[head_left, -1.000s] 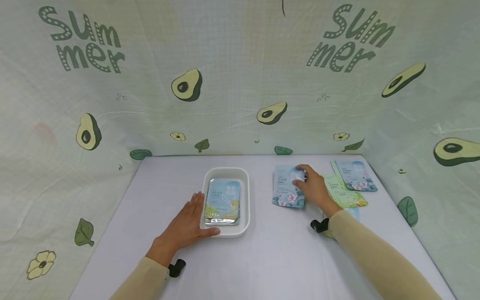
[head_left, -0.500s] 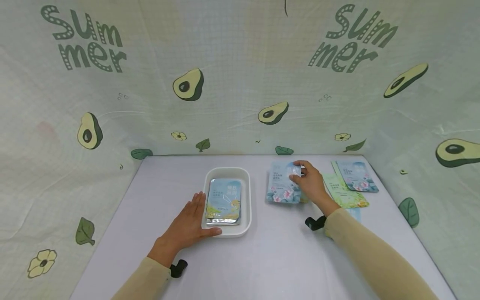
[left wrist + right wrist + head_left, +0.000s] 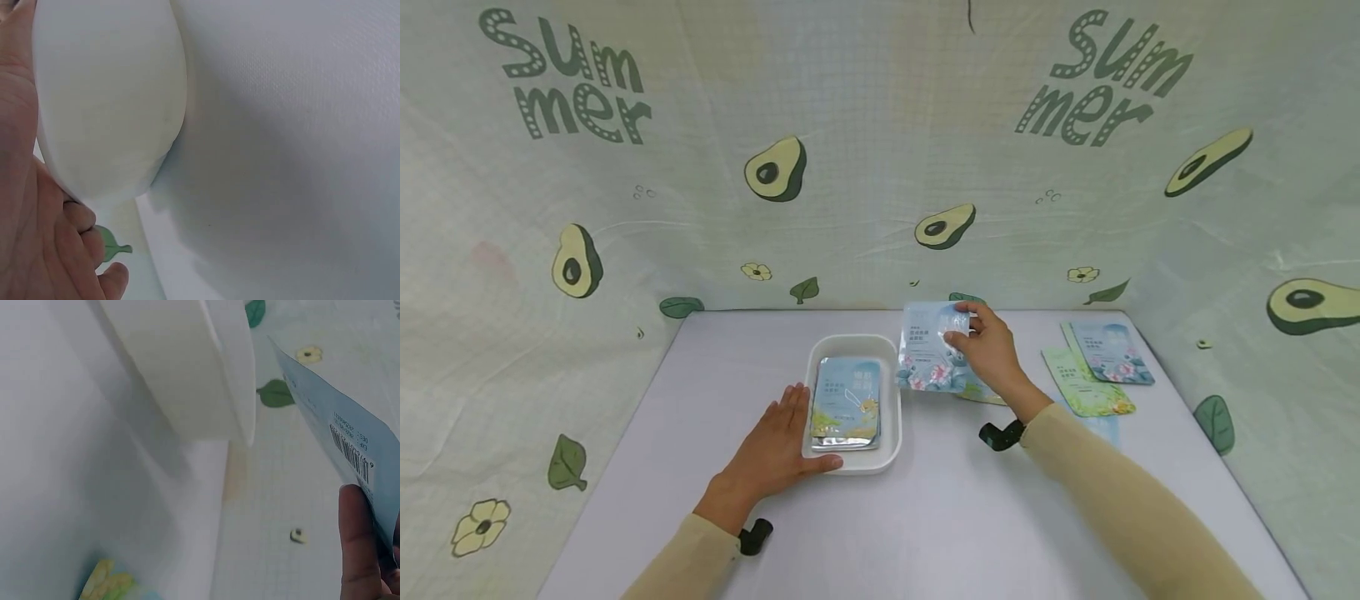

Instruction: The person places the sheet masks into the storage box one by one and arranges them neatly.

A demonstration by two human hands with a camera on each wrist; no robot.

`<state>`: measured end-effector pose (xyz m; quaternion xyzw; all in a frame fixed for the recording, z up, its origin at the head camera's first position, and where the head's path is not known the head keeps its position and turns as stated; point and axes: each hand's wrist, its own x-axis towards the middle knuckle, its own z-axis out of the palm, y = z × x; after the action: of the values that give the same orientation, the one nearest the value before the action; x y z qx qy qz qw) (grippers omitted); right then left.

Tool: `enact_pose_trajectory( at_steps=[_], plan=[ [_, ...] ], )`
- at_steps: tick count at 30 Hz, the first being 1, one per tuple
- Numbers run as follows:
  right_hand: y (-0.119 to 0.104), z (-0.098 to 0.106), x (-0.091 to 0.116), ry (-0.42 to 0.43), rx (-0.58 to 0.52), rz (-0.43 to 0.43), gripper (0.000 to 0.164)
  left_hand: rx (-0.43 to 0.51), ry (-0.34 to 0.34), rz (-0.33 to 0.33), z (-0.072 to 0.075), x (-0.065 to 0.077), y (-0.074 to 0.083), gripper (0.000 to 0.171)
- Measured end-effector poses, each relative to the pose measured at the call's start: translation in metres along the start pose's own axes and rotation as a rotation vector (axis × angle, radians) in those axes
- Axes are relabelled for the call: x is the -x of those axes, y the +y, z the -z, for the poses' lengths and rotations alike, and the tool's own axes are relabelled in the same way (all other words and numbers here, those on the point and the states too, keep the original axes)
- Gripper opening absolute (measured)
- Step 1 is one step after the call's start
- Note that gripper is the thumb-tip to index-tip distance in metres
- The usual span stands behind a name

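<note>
Table (image 3: 925, 517): white; the tray sat on it.
Tray (image 3: 889, 417): white, at least one blue sachet (image 3: 846, 400) inside, silver edge showing beneath.
Left hand (image 3: 772, 454): thumb spread from straight fingers, touching the tray's left and near rim.
Right hand (image 3: 997, 354): pinched the lotus sachet's right edge.
Lotus sachet (image 3: 928, 346): raised just right of the tray, tilted; long axis roughly near-to-far, printed top away, barcode underneath.
Progress: looked partway; a yellow-green sachet (image 3: 983, 392) and the cluster (image 3: 1093, 387) remained right of the tray.
</note>
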<state>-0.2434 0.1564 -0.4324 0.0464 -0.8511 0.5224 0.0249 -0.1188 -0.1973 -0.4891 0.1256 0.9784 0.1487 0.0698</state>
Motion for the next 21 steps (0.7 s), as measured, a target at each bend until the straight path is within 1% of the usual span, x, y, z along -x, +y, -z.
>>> enact_pose_trajectory(
  at_steps=[3, 6, 10, 13, 17, 21],
  plan=[
    [-0.012, -0.020, 0.003, -0.030, -0.041, 0.004, 0.051, -0.024, -0.003, 0.004, 0.001, 0.001, 0.000, 0.134],
    [-0.020, -0.045, 0.007, -0.046, -0.050, 0.006, 0.049, -0.039, -0.008, 0.008, 0.002, 0.001, 0.001, 0.134],
    [-0.026, -0.078, 0.013, -0.084, -0.020, 0.005, 0.047, -0.045, -0.011, 0.007, 0.003, 0.001, 0.000, 0.134],
    [-0.029, -0.098, 0.016, -0.125, 0.007, -0.007, 0.047, -0.056, -0.008, 0.001, 0.003, 0.001, 0.000, 0.133],
    [-0.029, -0.116, 0.018, -0.152, 0.032, -0.015, 0.047, -0.060, -0.005, -0.012, 0.001, 0.001, 0.000, 0.133],
    [-0.029, -0.127, 0.018, -0.167, 0.045, -0.008, 0.046, -0.060, -0.005, -0.017, 0.000, 0.000, 0.000, 0.133]
  ],
)
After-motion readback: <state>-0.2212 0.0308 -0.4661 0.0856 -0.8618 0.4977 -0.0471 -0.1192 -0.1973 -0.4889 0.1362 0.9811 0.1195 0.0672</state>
